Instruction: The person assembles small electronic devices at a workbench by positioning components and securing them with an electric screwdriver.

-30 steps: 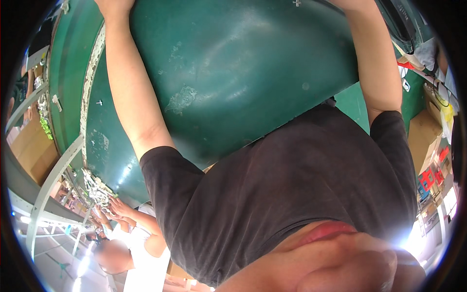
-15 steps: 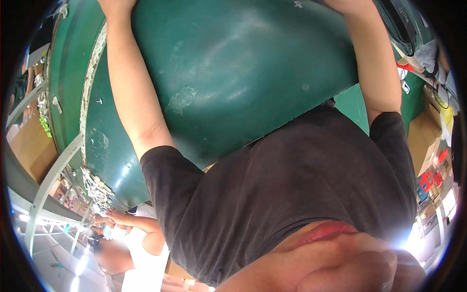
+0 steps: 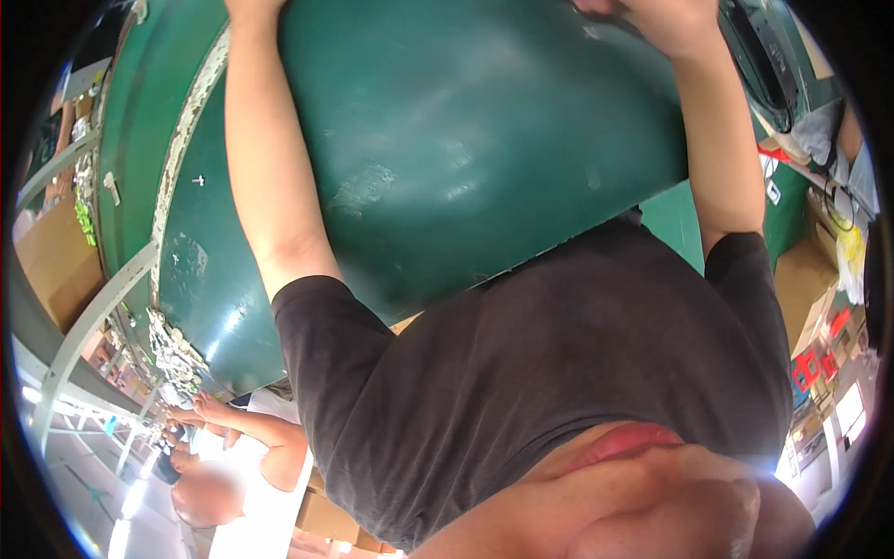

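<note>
Both hands reach across a green work surface point(image 3: 419, 224) toward the top edge of the picture. Of my left hand point(image 3: 254, 7) only the wrist end shows; its fingers and anything in them are cut off. More of my right hand point(image 3: 666, 20) is visible, with its back and part of a finger over the far right of the surface. Most of its fingers lie beyond the edge, so its grip is hidden. A small pale piece point(image 3: 591, 32) lies on the surface just below that finger.
Left of my arm, a worn metal rail point(image 3: 191, 107) borders a green belt point(image 3: 140, 140). Small parts are heaped point(image 3: 175, 354) at the lower left, near a co-worker point(image 3: 265, 466) in white. At the right are a black device point(image 3: 768, 70) and a cardboard box point(image 3: 803, 279).
My right hand has come further into view, and the view has shifted a little. My left forearm appears slightly further right. The co-worker's arm has moved a little.
</note>
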`<state>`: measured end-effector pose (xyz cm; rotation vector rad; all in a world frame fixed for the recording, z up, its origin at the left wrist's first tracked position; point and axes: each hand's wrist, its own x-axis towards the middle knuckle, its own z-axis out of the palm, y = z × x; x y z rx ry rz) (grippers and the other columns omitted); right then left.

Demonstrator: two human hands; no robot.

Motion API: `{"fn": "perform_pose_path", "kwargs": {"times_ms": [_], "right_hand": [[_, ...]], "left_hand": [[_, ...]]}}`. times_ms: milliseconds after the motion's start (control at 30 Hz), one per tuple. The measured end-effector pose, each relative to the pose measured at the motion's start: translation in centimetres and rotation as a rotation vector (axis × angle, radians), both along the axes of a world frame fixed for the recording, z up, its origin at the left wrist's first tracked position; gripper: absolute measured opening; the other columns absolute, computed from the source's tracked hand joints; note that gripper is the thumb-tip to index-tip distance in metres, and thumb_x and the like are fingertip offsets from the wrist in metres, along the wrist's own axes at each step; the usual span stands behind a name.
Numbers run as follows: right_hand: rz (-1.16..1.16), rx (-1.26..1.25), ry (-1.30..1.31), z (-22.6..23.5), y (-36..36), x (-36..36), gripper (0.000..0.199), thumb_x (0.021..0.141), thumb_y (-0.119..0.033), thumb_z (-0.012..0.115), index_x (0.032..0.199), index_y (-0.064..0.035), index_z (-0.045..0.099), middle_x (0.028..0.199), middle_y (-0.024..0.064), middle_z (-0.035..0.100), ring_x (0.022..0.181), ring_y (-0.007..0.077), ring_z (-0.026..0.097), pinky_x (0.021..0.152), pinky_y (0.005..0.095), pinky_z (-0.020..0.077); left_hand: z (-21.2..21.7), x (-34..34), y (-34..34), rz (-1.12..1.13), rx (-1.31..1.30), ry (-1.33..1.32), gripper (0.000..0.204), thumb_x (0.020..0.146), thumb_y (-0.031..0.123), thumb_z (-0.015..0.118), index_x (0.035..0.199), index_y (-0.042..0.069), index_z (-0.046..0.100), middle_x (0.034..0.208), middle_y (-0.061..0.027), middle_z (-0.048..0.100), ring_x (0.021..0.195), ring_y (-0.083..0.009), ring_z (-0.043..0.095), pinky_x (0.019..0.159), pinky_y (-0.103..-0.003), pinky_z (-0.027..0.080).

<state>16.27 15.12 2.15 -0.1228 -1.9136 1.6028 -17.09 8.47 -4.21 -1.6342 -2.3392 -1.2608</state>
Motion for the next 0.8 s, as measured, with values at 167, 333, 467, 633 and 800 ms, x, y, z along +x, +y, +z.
{"fn": "perform_pose_path", "kwargs": {"times_ms": [167,333,467,633,800], "right_hand": [[-0.078,-0.194,0.046,-0.2,-1.7,-0.6,0.045,0.089,0.006,0.066,0.128,-0.0003,0.043,0.071,0.0038,0.059,0.052,0.0112,0.055,0.050,0.0258,0.0439],[-0.078,0.037,0.074,-1.5,-2.2,-1.8,0.048,0.090,0.004,0.069,0.131,-0.0011,0.044,0.076,0.0021,0.060,0.059,0.0108,0.057,0.056,0.0266,0.0467],[0.009,-0.129,0.195,-2.4,-1.8,-2.4,0.036,0.090,0.004,0.074,0.121,0.0012,0.057,0.081,0.0000,0.063,0.070,0.0077,0.057,0.064,0.0255,0.0472],[0.004,-0.022,0.213,-3.1,-1.7,-2.9,0.027,0.088,0.004,0.073,0.110,-0.0024,0.057,0.090,0.0059,0.066,0.075,0.0116,0.062,0.067,0.0282,0.0506],[0.043,-0.178,0.232,-3.4,-1.8,-2.5,0.050,0.087,0.011,0.068,0.133,0.0029,0.050,0.089,0.0072,0.067,0.075,0.0116,0.062,0.068,0.0275,0.0500]], "left_hand": [[0.4,-0.1,0.1,-0.026,0.087,0.007,0.012,0.089,0.005,0.066,0.097,-0.001,0.072,0.094,-0.0139,0.070,0.080,-0.0237,0.074,0.074,-0.033,0.057],[0.9,-0.1,0.2,-0.005,0.042,0.067,0.014,0.088,0.007,0.067,0.099,0.001,0.072,0.094,-0.0143,0.069,0.084,-0.0260,0.071,0.077,-0.035,0.056],[1.1,-1.4,0.9,-0.004,0.013,0.173,0.039,0.084,0.020,0.074,0.120,0.006,0.066,0.116,-0.0174,0.065,0.109,-0.0344,0.064,0.096,-0.042,0.051],[0.8,-5.4,5.0,0.026,-0.171,0.319,0.076,0.087,0.047,0.073,0.144,0.002,0.050,0.150,-0.0244,0.044,0.139,-0.0439,0.041,0.118,-0.048,0.034],[-0.4,-10.9,8.0,-0.027,-0.220,0.204,0.058,0.097,0.047,0.060,0.134,0.003,0.060,0.137,-0.0279,0.057,0.130,-0.0448,0.051,0.112,-0.050,0.040]]}}
